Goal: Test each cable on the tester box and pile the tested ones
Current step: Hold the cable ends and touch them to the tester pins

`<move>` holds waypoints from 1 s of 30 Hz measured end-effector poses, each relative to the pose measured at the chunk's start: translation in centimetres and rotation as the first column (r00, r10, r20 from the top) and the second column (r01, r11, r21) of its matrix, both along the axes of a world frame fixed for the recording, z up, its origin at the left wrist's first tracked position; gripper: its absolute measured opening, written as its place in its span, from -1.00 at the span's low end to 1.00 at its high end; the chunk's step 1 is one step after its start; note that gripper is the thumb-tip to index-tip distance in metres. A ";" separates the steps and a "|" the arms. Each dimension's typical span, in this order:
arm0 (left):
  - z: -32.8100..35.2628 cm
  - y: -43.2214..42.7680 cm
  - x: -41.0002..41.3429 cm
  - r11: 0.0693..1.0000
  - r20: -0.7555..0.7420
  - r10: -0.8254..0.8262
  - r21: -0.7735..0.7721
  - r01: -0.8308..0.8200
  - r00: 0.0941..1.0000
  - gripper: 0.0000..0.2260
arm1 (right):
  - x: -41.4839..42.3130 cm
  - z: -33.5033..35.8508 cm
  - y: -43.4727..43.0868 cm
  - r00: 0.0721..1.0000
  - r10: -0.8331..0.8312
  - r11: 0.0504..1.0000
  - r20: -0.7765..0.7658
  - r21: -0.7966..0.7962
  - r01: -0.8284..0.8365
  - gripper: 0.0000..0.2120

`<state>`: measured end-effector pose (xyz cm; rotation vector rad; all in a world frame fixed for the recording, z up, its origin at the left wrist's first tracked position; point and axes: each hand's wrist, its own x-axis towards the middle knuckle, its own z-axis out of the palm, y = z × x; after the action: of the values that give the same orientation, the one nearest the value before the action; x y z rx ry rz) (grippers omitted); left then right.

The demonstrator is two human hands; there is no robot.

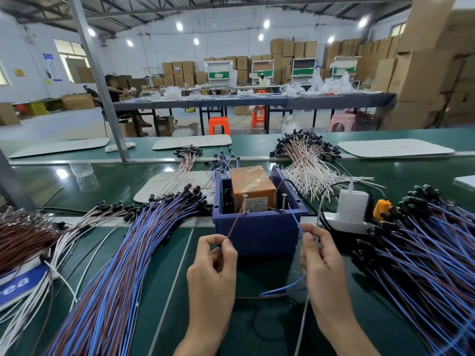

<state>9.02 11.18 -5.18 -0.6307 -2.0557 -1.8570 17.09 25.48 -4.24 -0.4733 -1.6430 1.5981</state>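
The tester box (259, 232) is a blue plastic bin holding an orange unit (252, 187), with two upright screws on its near rim. My left hand (213, 268) pinches the brown wire (235, 223) of one cable, its tip against the left screw (244, 202). My right hand (321, 260) pinches the blue wire (295, 218), whose tip points at the right screw (284, 201). The cable's slack loops between my wrists (280, 291). A big fan of blue-and-brown cables (123, 265) lies on the left, and another heap (424, 253) on the right.
A white power strip with a charger (352, 206) and an orange plug sits right of the box. White-and-brown cable bundles (305, 163) lie behind it, more at the far left (30, 235). A metal post (102, 98) rises at the left. A person sits at a far table.
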 end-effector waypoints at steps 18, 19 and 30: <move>-0.1 0.0 -0.1 1.000 0.002 -0.014 -0.009 0.014 1.000 -0.91 | 0.0 0.1 0.0 0.998 0.069 0.998 -0.005 0.003 -0.069 -0.78; -0.1 0.0 -0.1 1.000 0.001 -0.014 -0.009 0.014 1.000 -0.91 | 0.0 0.1 0.0 0.997 0.072 0.997 -0.001 0.009 -0.072 -0.77; -0.4 0.0 -0.3 1.000 -0.014 -0.003 -0.006 0.003 1.000 -0.94 | -0.2 -0.4 0.1 0.998 0.022 0.995 0.056 0.092 -0.027 -0.78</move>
<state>8.69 11.22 -5.59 -0.6465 -2.0539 -1.8433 16.90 25.61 -4.67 -0.4540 -1.7620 1.5305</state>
